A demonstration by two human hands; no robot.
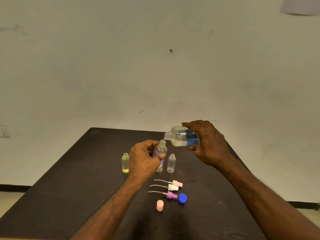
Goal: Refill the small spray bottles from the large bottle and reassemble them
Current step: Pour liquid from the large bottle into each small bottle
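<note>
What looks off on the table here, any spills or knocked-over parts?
Nothing stands out. No spill shows on the dark table. The right hand tips the large bottle over the small bottle held in the left hand. Two other small bottles stand upright; the three spray heads lie in a row.

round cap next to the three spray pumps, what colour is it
Blue. The round cap lies on the dark table, clearest in the head view.

Clear glossy plastic large bottle (pixel 181 136), matt dark table (pixel 83 179), smooth plastic blue cap (pixel 182 198).
</note>
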